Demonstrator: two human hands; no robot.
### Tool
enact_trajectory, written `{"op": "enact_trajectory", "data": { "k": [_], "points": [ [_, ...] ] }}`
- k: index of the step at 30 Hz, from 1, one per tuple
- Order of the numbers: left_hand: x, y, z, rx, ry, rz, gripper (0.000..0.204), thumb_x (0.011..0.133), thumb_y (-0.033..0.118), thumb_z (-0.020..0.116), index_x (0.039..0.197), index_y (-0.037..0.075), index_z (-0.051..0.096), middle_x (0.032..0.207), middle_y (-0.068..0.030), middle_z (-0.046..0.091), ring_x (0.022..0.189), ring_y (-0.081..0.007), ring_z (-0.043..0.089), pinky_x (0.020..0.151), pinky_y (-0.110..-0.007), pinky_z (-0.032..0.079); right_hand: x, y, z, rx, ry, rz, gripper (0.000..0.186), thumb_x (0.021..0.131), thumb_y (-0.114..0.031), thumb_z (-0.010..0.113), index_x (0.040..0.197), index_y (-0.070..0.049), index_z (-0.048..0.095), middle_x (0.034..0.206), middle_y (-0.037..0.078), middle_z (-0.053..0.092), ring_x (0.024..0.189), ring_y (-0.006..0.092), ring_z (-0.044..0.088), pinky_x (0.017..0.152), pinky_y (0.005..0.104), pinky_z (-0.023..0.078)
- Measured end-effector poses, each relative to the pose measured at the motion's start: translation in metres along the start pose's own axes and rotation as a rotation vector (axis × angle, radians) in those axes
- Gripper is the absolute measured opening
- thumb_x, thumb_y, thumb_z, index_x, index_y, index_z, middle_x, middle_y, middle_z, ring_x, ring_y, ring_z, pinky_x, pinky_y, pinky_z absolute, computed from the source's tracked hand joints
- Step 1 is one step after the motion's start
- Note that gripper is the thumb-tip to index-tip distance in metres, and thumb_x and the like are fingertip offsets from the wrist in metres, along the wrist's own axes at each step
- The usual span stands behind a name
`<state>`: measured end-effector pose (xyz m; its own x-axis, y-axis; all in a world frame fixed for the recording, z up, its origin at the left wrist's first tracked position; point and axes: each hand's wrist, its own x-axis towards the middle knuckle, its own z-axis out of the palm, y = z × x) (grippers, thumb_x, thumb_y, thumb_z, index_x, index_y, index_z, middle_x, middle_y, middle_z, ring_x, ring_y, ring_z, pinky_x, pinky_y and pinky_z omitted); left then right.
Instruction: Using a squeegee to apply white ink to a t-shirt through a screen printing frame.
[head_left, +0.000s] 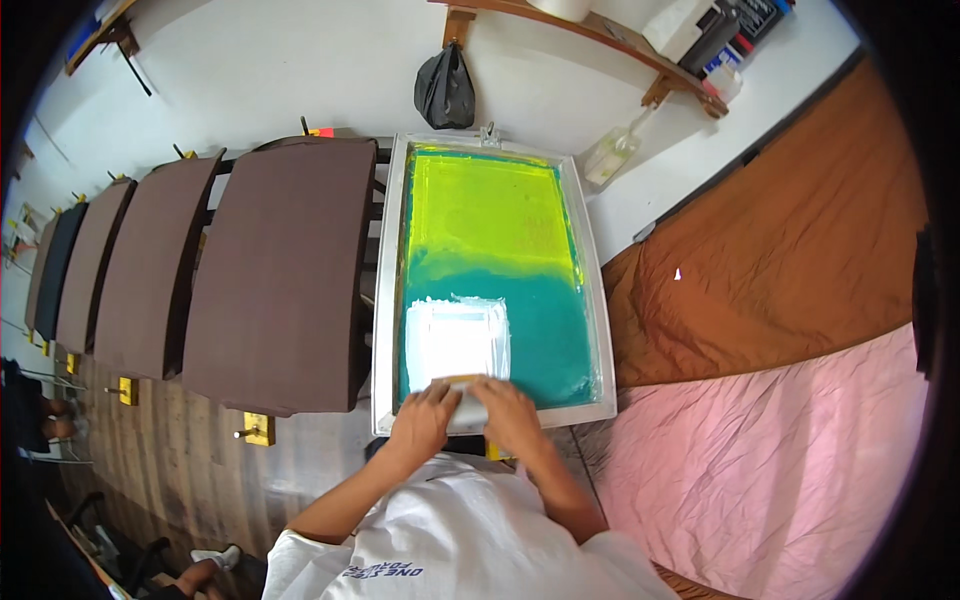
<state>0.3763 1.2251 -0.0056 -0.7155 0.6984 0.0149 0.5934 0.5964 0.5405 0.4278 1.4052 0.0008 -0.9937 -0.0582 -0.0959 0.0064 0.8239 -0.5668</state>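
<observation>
A metal-framed printing screen (pixel 590 340) lies in front of me, yellow-green over its far half and teal (pixel 543 330) over its near half, with a white ink rectangle (pixel 455 340) at the near left. My left hand (pixel 418 425) and my right hand (pixel 510 425) are side by side at the screen's near end, fingers closed on the top of a squeegee (pixel 463 387) at the lower edge of the white ink. The squeegee's blade is mostly hidden by my hands.
Boards with dark brown cloth (pixel 265 270) run leftward. A wall shelf (pixel 590 30) holds containers; a black bag (pixel 445 85) hangs beneath it, a bottle (pixel 610 155) nearby. Orange cloth (pixel 760 250) and pink cloth (pixel 760 460) are at right. Other people's limbs (pixel 195 580) show at lower left.
</observation>
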Motion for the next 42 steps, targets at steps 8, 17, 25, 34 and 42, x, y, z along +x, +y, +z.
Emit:
{"op": "enact_trajectory", "data": {
  "k": [8,17,25,34,42],
  "points": [
    [0.065,-0.028,-0.022,-0.057,-0.012,0.04,0.034,0.067,0.002,0.063,0.1,0.008,0.07,0.089,-0.0158,0.071,0.082,-0.0323,0.069,0.072,-0.044,0.054,0.058,0.015,-0.029,-0.043,-0.048,0.01,0.047,0.069,0.004,0.058,0.114,-0.009,0.065,0.113,0.014,0.064,0.104,0.036,0.061,0.087,0.0457,0.05],
    [0.096,-0.05,0.009,0.014,0.128,0.063,0.026,0.069,0.0,0.065,0.094,0.008,0.065,0.082,-0.0126,0.068,0.079,-0.0325,0.068,0.07,-0.045,0.053,0.091,0.04,-0.021,-0.002,0.0,-0.08,0.05,0.064,0.007,0.056,0.113,-0.003,0.064,0.109,0.022,0.065,0.103,0.0407,0.061,0.089,0.0432,0.049],
    [-0.007,0.006,0.01,-0.023,-0.021,-0.004,0.045,0.07,0.002,0.063,0.114,0.004,0.062,0.107,-0.0148,0.066,0.099,-0.0309,0.065,0.085,-0.042,0.05,-0.007,-0.007,-0.016,0.015,-0.103,-0.021,0.058,0.061,0.008,0.057,0.117,-0.004,0.063,0.112,0.021,0.064,0.107,0.0384,0.059,0.094,0.0426,0.047],
    [0.086,-0.042,-0.024,0.026,0.181,-0.024,0.021,0.069,0.0,0.063,0.088,0.007,0.066,0.077,-0.0145,0.069,0.074,-0.0339,0.068,0.066,-0.045,0.054,0.105,0.019,-0.043,-0.091,-0.077,-0.098,0.042,0.07,0.001,0.06,0.111,-0.009,0.066,0.106,0.018,0.065,0.102,0.0374,0.061,0.086,0.0459,0.05],
    [0.054,-0.039,0.0,-0.003,0.119,0.0,0.035,0.068,-0.005,0.062,0.102,0.003,0.064,0.104,-0.0198,0.067,0.088,-0.0367,0.067,0.075,-0.043,0.054,0.066,0.023,-0.009,-0.036,0.012,-0.11,0.045,0.069,0.007,0.058,0.112,-0.007,0.061,0.111,0.015,0.061,0.106,0.0371,0.058,0.088,0.0452,0.05]
  ]
}}
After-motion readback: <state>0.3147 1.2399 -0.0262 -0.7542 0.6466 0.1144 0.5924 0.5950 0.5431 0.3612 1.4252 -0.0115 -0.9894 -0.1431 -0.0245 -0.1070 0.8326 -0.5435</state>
